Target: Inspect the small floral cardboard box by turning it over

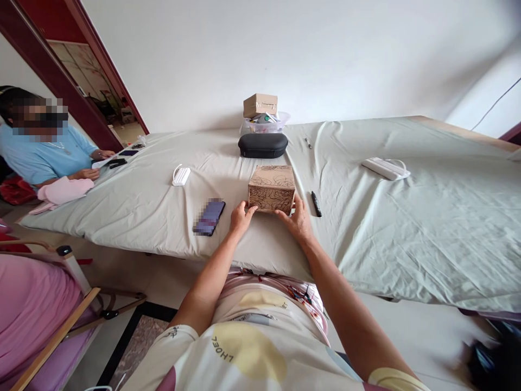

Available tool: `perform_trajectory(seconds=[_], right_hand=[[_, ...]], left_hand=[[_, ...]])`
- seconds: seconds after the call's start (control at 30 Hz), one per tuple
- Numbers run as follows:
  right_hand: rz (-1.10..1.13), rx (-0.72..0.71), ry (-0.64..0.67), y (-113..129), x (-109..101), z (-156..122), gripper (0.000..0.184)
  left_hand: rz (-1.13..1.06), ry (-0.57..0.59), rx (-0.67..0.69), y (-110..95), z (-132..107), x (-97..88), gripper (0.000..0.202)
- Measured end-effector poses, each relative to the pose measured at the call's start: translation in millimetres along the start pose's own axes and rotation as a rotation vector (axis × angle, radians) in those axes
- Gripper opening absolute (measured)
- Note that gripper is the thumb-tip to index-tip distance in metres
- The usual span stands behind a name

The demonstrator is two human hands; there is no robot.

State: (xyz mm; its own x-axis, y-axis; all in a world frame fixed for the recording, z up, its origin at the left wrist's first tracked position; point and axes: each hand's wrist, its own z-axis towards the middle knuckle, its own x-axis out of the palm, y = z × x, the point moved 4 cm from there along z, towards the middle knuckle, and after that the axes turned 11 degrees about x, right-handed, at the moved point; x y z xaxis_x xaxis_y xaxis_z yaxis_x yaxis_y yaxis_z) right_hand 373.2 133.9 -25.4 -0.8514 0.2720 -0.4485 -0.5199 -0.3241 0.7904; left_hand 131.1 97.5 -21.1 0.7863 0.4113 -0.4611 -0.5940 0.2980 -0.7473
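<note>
A brown cardboard box (272, 185) printed with line drawings stands on the cloth-covered table (407, 228) near its front edge. My left hand (241, 216) grips the box's near left corner, fingers curled against it. My right hand (298, 218) holds the near right corner, thumb and fingers pressed to the side. The box rests on the cloth between both hands.
A phone (209, 216) lies left of the box, a black marker (316, 203) right of it. Behind are a black case (262, 145), a plastic tub (266, 125) with a small carton on top, and white masks (181, 175) (385, 167). Another person (44, 155) sits at the far left.
</note>
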Motion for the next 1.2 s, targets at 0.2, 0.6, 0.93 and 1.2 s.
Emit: perform_trajectory(seconds=[0.2,0.6,0.93,1.2], right_hand=[[-0.094,0.032,-0.009,-0.5,5.7,-1.9,0.112],[-0.006,0.026,0.105,0.2,7.0,-1.1,0.101],[-0.111,-0.006,0.105,3.6,6.2,-2.0,0.098],[-0.234,0.024,0.029,5.0,16.3,-7.3,0.101]], left_hand=[[0.022,0.059,0.052,-7.3,-2.5,2.8,0.035],[0.334,0.054,0.066,-4.4,-0.4,5.5,0.066],[0.390,0.049,0.087,-6.0,-0.7,3.6,0.056],[0.407,0.053,0.094,-7.9,0.0,3.2,0.049]])
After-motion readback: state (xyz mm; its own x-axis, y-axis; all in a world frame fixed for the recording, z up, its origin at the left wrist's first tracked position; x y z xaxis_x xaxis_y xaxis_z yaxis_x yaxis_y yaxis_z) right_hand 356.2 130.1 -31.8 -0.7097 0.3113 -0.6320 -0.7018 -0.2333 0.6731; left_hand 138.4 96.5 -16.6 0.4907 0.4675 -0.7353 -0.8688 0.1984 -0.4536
